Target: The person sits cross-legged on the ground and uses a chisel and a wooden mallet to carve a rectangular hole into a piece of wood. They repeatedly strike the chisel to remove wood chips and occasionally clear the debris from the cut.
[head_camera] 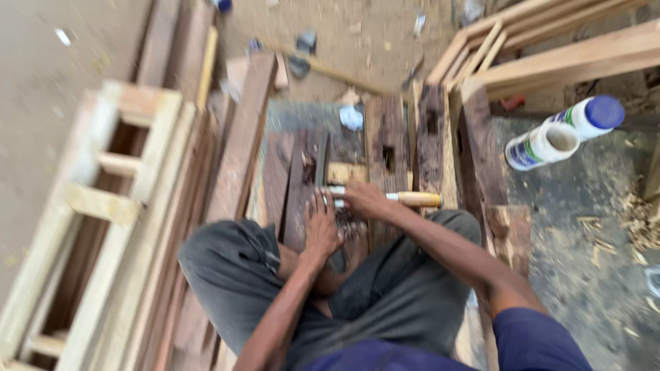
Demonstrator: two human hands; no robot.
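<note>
I sit over dark wooden pieces (386,148) with slots cut in them. My right hand (366,199) grips a chisel (412,199) with a pale wooden handle, lying sideways with its metal end pointing left. My left hand (322,227) lies flat on the dark wood beside the chisel's metal end, fingers spread and touching it. My knees in grey trousers (227,264) frame both hands. The picture is blurred by motion.
Two white plastic bottles (543,145), one with a blue cap (591,115), lie on the bench at the right among wood shavings. Pale wooden frames stand at the left (117,165) and upper right (543,48). Planks (240,137) lean beside me.
</note>
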